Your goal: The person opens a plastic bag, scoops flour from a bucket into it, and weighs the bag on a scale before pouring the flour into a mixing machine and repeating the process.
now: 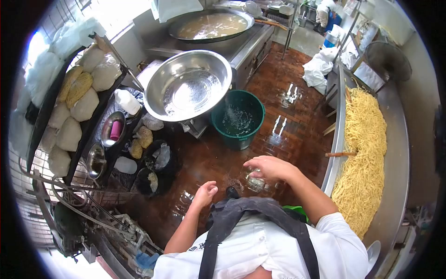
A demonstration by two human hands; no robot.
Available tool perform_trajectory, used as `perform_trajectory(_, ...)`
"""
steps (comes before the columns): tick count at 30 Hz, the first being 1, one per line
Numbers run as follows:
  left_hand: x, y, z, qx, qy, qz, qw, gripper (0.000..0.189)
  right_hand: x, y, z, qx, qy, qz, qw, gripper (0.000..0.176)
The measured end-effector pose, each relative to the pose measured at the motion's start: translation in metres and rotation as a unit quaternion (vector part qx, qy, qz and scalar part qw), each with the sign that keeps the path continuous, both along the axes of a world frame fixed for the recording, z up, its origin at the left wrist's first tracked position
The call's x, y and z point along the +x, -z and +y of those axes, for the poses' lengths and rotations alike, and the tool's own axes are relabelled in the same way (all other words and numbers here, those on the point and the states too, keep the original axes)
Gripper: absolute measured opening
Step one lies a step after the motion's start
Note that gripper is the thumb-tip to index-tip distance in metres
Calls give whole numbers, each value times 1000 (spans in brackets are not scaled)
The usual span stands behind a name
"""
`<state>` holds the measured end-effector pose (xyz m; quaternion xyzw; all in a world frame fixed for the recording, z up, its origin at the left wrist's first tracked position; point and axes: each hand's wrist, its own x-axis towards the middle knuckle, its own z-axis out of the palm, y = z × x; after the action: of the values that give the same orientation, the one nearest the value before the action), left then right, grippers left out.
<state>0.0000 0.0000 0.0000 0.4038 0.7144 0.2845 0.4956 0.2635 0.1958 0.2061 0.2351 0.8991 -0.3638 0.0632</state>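
My left hand (pixel 204 193) is held in front of my body over the brown floor, its fingers curled in and nothing visible in them. My right hand (pixel 269 168) reaches inward, palm down, with its fingers loosely stretched and nothing seen in them. Ahead of both hands stands a green bucket (pixel 238 141) with water moving inside. Beside it, a wide steel basin (pixel 153 100) holding clear liquid rests on a stand, tilted in my view. Neither hand touches the bucket or the basin.
Yellow noodles (pixel 364 162) fill a long metal trough (pixel 397 186) at right, with a wooden stick (pixel 341 154) across its edge. A large wok (pixel 213 27) of cloudy liquid sits at the back. Bagged goods (pixel 69 132) lie on a left rack. The tiled floor (pixel 297 125) looks wet. A person (pixel 324 16) stands far back.
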Motion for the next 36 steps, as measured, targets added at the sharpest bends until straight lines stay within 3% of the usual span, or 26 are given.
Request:
perform_trajectory(2,25,-13,9,26,0,2,1000,42,27,3,8,25,12,-42,999,44)
perform_trajectory(3,-59,-45,36,4,9,50,999,41,-41,31,49,-17,14,-32,999,40)
perform_trajectory(5,-73,-36,74,32,-7,40,999,41,-38,54,96,-22,23,-47,998,39)
perform_trajectory(6,-67,-60,96,39,-11,48,998,39,-37,51,119,-32,47,-86,995,39)
perform_trajectory(12,-106,-21,137,2,-143,-11,990,37,-82,182,270,12,60,-112,992,41)
perform_trajectory(16,-92,-8,143,-73,-208,-17,975,37,-144,260,375,99,93,-104,985,33)
perform_trajectory(18,-80,-11,154,-123,-255,-28,959,37,-186,327,429,167,86,-111,976,31)
perform_trajectory(21,-54,-8,174,-171,-285,-35,942,38,-247,381,496,161,153,-64,973,28)
perform_trajectory(27,-14,-31,237,-262,-278,-38,923,41,-338,462,577,208,128,-41,969,29)
perform_trajectory(29,-13,-39,257,-285,-281,-33,916,42,-362,505,593,68,246,96,962,31)
perform_trajectory(31,-13,-43,270,-297,-299,-31,906,42,-376,531,604,-16,282,141,949,36)
perform_trajectory(33,-11,-45,280,-296,-334,-32,894,42,-384,547,608,-39,237,105,965,45)
perform_trajectory(36,-9,-49,290,-317,-341,-32,885,43,-387,551,612,-75,215,94,969,44)
